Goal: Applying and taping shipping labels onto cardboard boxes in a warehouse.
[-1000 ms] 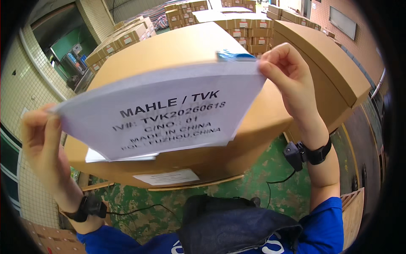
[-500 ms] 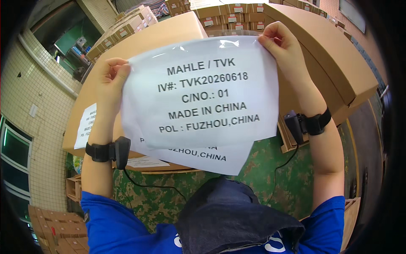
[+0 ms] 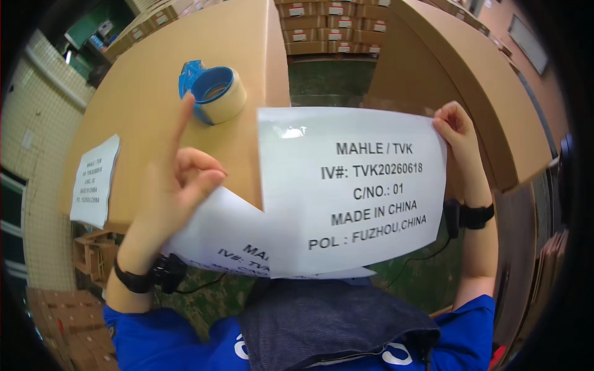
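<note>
My right hand [image 3: 459, 127] pinches the upper right corner of a white printed sheet [image 3: 383, 260], which hangs with its black lettering facing me. Clear, shiny tape shows at the sheet's upper left corner. My left hand [image 3: 189, 176], slightly blurred, is off that sheet; its index finger stretches up while thumb and other fingers curl loosely, holding nothing visible. Ahead of that fingertip, a tape roll in a blue dispenser [image 3: 213, 86] rests on a big brown carton [image 3: 154, 55]. A second printed sheet [image 3: 232, 216] lies lower, partly behind the front sheet and close to my left hand.
More printed sheets [image 3: 96, 179] sit at the left edge of the carton. Another large carton [image 3: 458, 62] stands to the right, across a gap of green floor [image 3: 328, 80]. Stacked small cartons [image 3: 334, 28] line the back. Wooden crate parts [image 3: 93, 256] are at lower left.
My left hand has let go of the front sheet's upper left corner, and its index finger now points up. The sheet has moved right and down, uncovering the tape roll.
</note>
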Action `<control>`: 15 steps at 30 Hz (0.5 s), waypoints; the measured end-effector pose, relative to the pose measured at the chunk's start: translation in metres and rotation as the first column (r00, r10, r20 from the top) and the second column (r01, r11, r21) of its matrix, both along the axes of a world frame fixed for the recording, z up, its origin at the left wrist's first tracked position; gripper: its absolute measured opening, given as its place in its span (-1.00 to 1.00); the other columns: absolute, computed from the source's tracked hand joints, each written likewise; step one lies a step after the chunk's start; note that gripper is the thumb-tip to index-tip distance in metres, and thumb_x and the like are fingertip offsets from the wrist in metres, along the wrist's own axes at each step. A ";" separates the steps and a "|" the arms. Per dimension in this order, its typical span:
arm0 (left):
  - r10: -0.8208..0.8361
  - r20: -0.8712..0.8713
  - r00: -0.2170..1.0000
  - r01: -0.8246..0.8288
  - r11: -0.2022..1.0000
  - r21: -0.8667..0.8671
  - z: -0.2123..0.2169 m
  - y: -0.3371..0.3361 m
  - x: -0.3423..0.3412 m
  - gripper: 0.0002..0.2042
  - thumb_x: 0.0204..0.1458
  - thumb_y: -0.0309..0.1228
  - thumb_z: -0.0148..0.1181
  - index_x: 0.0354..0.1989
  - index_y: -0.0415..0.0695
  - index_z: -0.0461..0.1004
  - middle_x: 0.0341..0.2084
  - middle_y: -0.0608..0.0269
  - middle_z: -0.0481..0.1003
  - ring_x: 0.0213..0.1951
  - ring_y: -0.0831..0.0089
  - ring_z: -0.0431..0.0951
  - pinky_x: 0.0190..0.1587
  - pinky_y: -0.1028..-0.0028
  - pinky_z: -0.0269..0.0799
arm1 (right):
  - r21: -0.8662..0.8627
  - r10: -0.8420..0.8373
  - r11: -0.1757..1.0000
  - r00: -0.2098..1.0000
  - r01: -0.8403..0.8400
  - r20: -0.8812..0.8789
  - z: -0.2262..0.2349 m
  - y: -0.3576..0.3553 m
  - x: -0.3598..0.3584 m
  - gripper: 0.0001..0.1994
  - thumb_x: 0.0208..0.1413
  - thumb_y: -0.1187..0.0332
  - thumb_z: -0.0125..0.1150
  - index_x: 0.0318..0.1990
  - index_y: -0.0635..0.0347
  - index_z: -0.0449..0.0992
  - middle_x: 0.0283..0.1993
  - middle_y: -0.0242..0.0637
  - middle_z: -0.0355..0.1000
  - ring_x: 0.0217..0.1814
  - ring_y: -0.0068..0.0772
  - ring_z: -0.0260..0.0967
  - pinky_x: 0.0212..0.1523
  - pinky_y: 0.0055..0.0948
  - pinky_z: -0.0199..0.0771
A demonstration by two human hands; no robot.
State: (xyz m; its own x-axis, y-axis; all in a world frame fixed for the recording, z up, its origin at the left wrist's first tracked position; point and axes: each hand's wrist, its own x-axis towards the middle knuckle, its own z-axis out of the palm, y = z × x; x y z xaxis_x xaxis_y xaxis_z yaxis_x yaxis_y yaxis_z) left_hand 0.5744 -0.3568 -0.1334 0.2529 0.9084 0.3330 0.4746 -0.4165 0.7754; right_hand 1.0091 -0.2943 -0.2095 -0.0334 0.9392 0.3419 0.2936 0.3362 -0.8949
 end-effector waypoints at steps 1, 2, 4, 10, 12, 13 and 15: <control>0.050 0.030 0.998 -0.050 0.999 0.018 0.005 0.007 0.002 -0.34 -0.09 -0.59 0.16 0.23 -0.11 0.02 -0.53 0.33 0.47 -0.57 0.73 0.32 -0.48 0.72 0.24 | -0.046 -0.004 0.999 0.999 0.003 -0.033 -0.010 0.007 0.012 -0.88 -0.04 0.54 0.15 -0.41 0.15 0.31 -0.41 -0.54 0.27 -0.34 -0.77 0.18 -0.27 -0.76 0.19; 0.096 0.059 0.994 -0.098 0.994 0.046 0.009 0.015 0.003 -0.36 -0.08 -0.58 0.16 0.22 -0.13 0.05 -0.51 0.31 0.47 -0.53 0.70 0.37 -0.44 0.71 0.27 | -0.051 0.027 0.998 0.999 -0.029 -0.038 -0.021 0.015 0.025 -0.88 -0.04 0.54 0.15 -0.41 0.15 0.31 -0.41 -0.54 0.27 -0.34 -0.77 0.18 -0.27 -0.76 0.19; 0.203 -0.090 0.975 -0.187 0.970 0.153 0.039 0.041 -0.004 -0.40 -0.01 -0.47 0.11 0.23 -0.12 0.03 -0.52 0.33 0.44 -0.46 0.66 0.43 -0.42 0.74 0.29 | -0.125 0.023 0.992 0.997 -0.032 -0.072 -0.037 0.036 0.059 -0.87 -0.04 0.55 0.15 -0.42 0.14 0.31 -0.41 -0.53 0.28 -0.34 -0.77 0.18 -0.27 -0.76 0.19; 0.496 -0.108 0.862 -0.458 0.851 0.256 0.122 0.141 -0.003 -0.58 0.07 -0.42 0.00 0.13 -0.16 0.16 -0.33 0.16 0.47 -0.32 0.51 0.47 -0.29 0.60 0.38 | -0.183 -0.066 0.982 0.994 0.049 -0.087 -0.055 0.075 0.154 -0.87 -0.07 0.55 0.15 -0.45 0.14 0.32 -0.44 -0.56 0.25 -0.37 -0.75 0.17 -0.30 -0.72 0.20; 0.687 -0.158 0.710 -0.633 0.720 0.285 0.137 0.158 0.004 -0.61 0.03 -0.41 0.02 0.05 -0.20 0.23 -0.36 0.16 0.49 -0.36 0.49 0.47 -0.32 0.55 0.37 | -0.123 0.095 0.986 0.987 -0.112 -0.133 -0.071 0.082 0.164 -0.87 -0.07 0.54 0.16 -0.45 0.14 0.32 -0.46 -0.56 0.24 -0.37 -0.76 0.17 -0.31 -0.73 0.19; 0.665 -0.187 0.723 -0.590 0.735 0.334 0.140 0.162 0.013 -0.61 0.03 -0.41 0.02 0.05 -0.20 0.23 -0.36 0.16 0.49 -0.36 0.49 0.47 -0.32 0.55 0.37 | -0.094 0.143 0.983 0.978 -0.158 -0.154 -0.081 0.085 0.167 -0.87 -0.07 0.54 0.17 -0.45 0.15 0.33 -0.47 -0.57 0.23 -0.39 -0.76 0.15 -0.34 -0.72 0.19; 0.772 -0.229 0.593 -0.688 0.634 0.352 0.143 0.171 0.046 -0.65 0.05 -0.42 -0.05 0.03 -0.22 0.24 -0.34 0.13 0.50 -0.35 0.43 0.48 -0.32 0.47 0.38 | -0.111 0.107 0.986 0.983 -0.124 -0.147 -0.099 0.089 0.180 -0.88 -0.07 0.55 0.16 -0.45 0.16 0.33 -0.48 -0.57 0.23 -0.40 -0.76 0.15 -0.36 -0.72 0.18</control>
